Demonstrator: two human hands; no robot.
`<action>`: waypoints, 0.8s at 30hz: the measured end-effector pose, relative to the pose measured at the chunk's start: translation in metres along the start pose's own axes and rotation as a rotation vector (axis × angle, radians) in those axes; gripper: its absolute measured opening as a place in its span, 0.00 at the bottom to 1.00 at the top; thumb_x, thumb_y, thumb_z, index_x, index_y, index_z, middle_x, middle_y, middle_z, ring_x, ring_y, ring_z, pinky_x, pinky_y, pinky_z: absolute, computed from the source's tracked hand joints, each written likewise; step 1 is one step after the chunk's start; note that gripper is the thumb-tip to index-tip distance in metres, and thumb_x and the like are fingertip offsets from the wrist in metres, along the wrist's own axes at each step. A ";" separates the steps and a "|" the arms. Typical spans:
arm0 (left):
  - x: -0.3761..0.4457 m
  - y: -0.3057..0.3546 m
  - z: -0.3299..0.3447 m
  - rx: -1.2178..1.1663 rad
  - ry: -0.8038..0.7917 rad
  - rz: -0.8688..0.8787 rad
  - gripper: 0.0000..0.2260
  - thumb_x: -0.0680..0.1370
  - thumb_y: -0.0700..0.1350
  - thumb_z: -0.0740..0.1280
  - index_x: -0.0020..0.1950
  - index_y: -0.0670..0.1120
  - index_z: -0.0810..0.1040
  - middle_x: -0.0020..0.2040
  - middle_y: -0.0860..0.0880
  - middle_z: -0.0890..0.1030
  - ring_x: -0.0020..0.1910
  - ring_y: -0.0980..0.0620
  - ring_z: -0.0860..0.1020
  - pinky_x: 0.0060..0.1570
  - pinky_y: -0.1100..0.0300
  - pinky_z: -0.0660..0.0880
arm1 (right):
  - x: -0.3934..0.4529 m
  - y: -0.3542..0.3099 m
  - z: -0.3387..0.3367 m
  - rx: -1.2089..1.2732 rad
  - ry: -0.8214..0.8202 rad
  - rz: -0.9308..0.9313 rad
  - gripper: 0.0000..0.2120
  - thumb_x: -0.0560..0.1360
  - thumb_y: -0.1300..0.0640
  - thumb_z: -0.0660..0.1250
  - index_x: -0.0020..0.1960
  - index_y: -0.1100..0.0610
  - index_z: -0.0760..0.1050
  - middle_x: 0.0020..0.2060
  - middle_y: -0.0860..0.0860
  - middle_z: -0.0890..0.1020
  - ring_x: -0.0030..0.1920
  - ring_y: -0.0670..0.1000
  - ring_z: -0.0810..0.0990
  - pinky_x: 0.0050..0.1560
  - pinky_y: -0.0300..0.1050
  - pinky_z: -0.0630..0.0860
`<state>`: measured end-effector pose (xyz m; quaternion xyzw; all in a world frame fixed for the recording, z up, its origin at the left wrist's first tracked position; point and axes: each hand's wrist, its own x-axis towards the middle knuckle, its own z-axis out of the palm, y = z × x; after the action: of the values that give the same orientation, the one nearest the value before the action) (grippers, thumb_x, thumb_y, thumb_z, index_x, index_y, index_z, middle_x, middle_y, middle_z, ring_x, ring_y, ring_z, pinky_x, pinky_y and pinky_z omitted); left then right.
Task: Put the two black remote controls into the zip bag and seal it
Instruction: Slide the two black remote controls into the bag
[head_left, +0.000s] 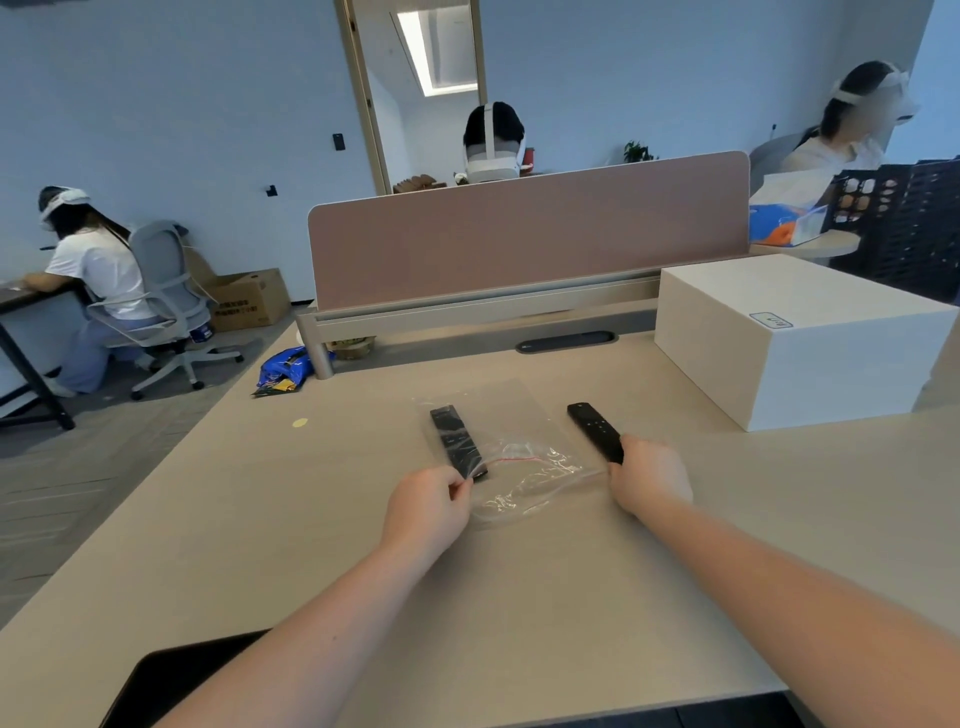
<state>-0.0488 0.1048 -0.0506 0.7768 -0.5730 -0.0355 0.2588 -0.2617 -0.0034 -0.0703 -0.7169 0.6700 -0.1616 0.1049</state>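
A clear zip bag (511, 441) with a red seal line lies on the beige desk (519, 597), its mouth open and crumpled toward me. One black remote (456, 439) lies inside the bag on its left side. My left hand (426, 506) pinches the bag's left mouth edge near that remote's near end. A second black remote (595, 430) lies just right of the bag, pointing away from me. My right hand (649, 475) is closed around its near end, at the bag's right mouth corner.
A large white box (795, 338) stands at the right rear of the desk. A brown divider panel (530, 234) closes the far edge. A dark flat object (176, 680) lies at the near left edge. Other people sit at desks beyond.
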 end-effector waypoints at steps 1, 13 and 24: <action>0.000 0.000 0.000 0.004 -0.002 -0.002 0.13 0.77 0.48 0.63 0.39 0.43 0.81 0.37 0.42 0.83 0.39 0.40 0.75 0.36 0.56 0.69 | -0.001 -0.002 -0.001 0.048 0.005 0.025 0.10 0.77 0.58 0.59 0.56 0.60 0.74 0.49 0.58 0.82 0.54 0.60 0.76 0.43 0.46 0.73; 0.005 0.005 -0.003 0.048 -0.036 -0.037 0.12 0.78 0.48 0.61 0.35 0.47 0.74 0.31 0.48 0.74 0.38 0.42 0.74 0.35 0.58 0.65 | -0.065 -0.039 -0.073 0.560 -0.058 -0.088 0.13 0.76 0.60 0.66 0.58 0.63 0.78 0.55 0.63 0.82 0.56 0.62 0.79 0.58 0.53 0.76; 0.009 0.017 -0.006 0.042 -0.012 -0.051 0.11 0.78 0.48 0.61 0.36 0.47 0.73 0.39 0.44 0.81 0.41 0.41 0.76 0.38 0.57 0.67 | -0.108 -0.012 -0.095 0.285 -0.226 -0.148 0.10 0.73 0.56 0.68 0.53 0.58 0.80 0.50 0.57 0.84 0.53 0.57 0.81 0.54 0.49 0.77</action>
<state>-0.0588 0.0957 -0.0353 0.7962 -0.5552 -0.0345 0.2380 -0.2917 0.1110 0.0125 -0.7556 0.5699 -0.1803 0.2678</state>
